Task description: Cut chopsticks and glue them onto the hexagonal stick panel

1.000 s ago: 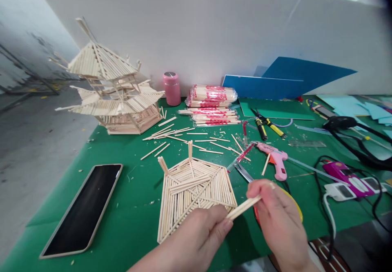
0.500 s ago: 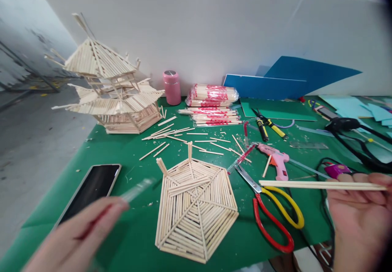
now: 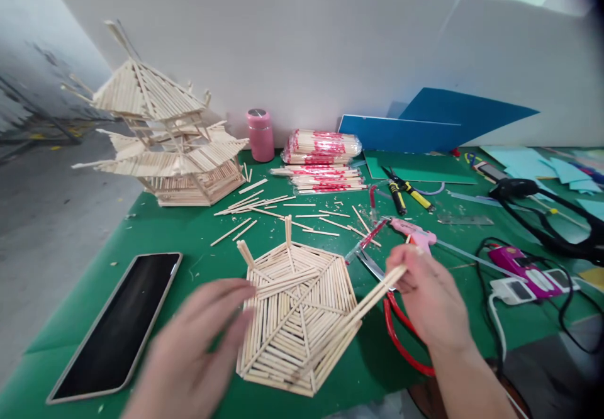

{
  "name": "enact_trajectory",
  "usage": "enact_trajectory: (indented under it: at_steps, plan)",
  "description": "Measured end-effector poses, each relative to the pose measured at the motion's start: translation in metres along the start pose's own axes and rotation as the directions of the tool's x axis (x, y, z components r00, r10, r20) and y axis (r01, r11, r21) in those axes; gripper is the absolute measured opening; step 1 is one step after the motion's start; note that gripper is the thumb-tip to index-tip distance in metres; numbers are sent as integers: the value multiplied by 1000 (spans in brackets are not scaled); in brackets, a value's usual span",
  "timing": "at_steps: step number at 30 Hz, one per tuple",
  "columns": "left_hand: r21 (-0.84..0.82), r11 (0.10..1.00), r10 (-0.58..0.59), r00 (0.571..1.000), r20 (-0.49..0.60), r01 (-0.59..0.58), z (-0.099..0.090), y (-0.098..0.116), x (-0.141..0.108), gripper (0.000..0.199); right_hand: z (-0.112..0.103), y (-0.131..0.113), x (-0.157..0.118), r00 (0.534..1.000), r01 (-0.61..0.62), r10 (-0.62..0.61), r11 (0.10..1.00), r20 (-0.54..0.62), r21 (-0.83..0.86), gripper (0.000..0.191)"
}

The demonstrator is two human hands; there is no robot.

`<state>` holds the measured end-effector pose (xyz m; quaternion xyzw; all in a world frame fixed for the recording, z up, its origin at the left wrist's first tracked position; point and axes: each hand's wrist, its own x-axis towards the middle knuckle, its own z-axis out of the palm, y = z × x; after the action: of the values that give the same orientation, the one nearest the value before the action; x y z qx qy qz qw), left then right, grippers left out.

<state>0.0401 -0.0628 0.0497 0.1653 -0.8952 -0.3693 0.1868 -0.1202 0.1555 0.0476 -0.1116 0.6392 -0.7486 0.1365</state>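
Observation:
A flat wooden-stick panel (image 3: 283,337) with several sides lies on the green table, two stick bundles standing up at its back edge. My right hand (image 3: 427,293) is closed on some wooden sticks (image 3: 375,296), which slant down to the left over the panel's right side. Blurred by motion, my left hand (image 3: 202,337) has its fingers apart at the panel's left edge, near a few loose sticks (image 3: 287,282) lying on top. Nothing shows between its fingers. Scissors (image 3: 406,331) lie partly hidden behind my right hand, near a pink glue gun (image 3: 415,233).
A stick-built pavilion (image 3: 165,148) stands at the back left beside a pink flask (image 3: 260,136). A phone (image 3: 117,324) lies at the left. Wrapped stick packs (image 3: 323,147), cut sticks (image 3: 299,205), pliers (image 3: 406,189) and a power bank (image 3: 528,271) are also about.
My right hand has moved left with its sticks, now tilted over the panel. My left hand has moved right to the panel's edge; the clear strip by its fingers no longer shows.

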Motion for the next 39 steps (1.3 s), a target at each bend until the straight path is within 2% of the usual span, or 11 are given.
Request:
enact_trajectory:
  at_steps: [3,5,8,11,17,21,24,27,29,33,39]
  plan:
    - [-325,911,-97,899,428,253,32,46,13,23,18,7,1,989,15,-8,999,149,-45,26]
    - [-438,772,-85,758,647,460,52,61,19,33,24,8,4,981,34,-18,996,193,-78,26]
    - [-452,581,-175,646,743,677,68,62,19,34,26,10,9,970,14,21,990,244,-140,26]
    - [-477,436,-231,607,760,763,70,56,15,27,28,13,12,962,-18,64,985,267,-171,27]
    - [-533,325,-218,611,761,781,75,47,13,25,33,20,15,932,-80,166,961,322,-265,30]
    - [-609,399,-396,728,559,685,69,33,16,20,19,15,28,937,-107,181,963,298,-249,30]
    - [-630,457,-441,775,453,628,57,19,13,18,2,4,39,997,82,-79,975,21,-205,28]
    - [-673,366,-457,754,472,643,49,9,4,19,-9,0,38,847,389,-491,834,-203,-391,22]
    - [-702,261,-484,719,499,663,49,5,-1,18,-11,8,29,802,489,-598,641,15,-591,15]
    - [-738,126,-480,692,539,662,50,2,-6,18,-9,41,2,751,657,-352,310,559,-688,29]
    - [-720,151,-472,690,549,677,47,4,-5,18,-12,55,-20,774,633,-153,222,614,-742,37]
